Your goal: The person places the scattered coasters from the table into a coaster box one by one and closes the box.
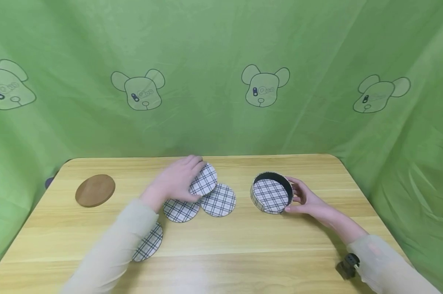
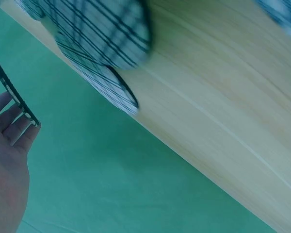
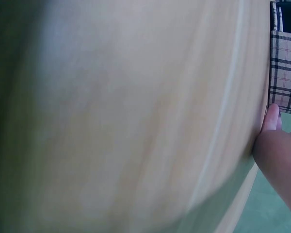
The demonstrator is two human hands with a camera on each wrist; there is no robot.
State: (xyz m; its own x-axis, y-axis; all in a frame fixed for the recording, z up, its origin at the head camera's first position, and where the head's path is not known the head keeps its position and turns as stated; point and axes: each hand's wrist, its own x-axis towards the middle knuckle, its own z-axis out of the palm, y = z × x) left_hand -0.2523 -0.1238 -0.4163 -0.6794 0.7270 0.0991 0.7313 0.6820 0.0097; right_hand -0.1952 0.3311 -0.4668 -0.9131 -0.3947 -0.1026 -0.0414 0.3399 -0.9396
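My left hand (image 1: pixel 179 177) holds a round plaid coaster (image 1: pixel 206 179) by its edge, thumb on the near side and fingers on the far side. In the left wrist view that coaster (image 2: pixel 13 90) appears edge-on in the fingers. Two more plaid coasters lie beneath and beside this hand, a left one (image 1: pixel 181 212) and a right one (image 1: pixel 221 201). A further plaid coaster (image 1: pixel 150 245) is partly hidden by my left sleeve. My right hand (image 1: pixel 306 198) grips the side of a round plaid holder (image 1: pixel 256 202), dark inside, with a plaid coaster (image 1: pixel 271 195) lying in it.
A plain brown disc (image 1: pixel 95 190) lies at the table's left. Beside my right sleeve is a small black device (image 1: pixel 347 266). The wooden table (image 1: pixel 243 253) ends at a green curtain (image 1: pixel 206 118) printed with bear heads.
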